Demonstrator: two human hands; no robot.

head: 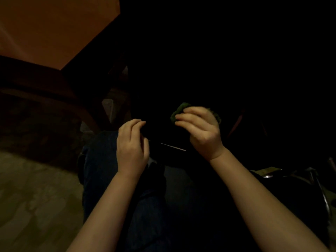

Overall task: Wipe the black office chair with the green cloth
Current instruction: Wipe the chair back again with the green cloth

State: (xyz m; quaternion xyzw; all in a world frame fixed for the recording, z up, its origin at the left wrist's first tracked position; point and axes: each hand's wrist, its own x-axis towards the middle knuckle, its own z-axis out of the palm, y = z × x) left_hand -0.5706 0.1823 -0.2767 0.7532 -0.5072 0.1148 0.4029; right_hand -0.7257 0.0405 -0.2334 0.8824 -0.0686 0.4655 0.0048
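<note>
A: The right hand (200,128) has the green cloth (179,110) bunched in curled fingers, pressed to the black office chair (209,60).

B: And the left hand (131,144)?

A: Half-curled; whether it holds anything, I can't tell. In this dark, patches may get missed.

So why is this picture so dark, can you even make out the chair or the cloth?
Head view: the light is very dim. The black office chair melts into shadow, its outline mostly lost. The right hand and left hand catch the most light, and the green cloth shows only as a dull bunch. The orange wall is brightest; the arms bow outward from the wide-angle lens.
</note>
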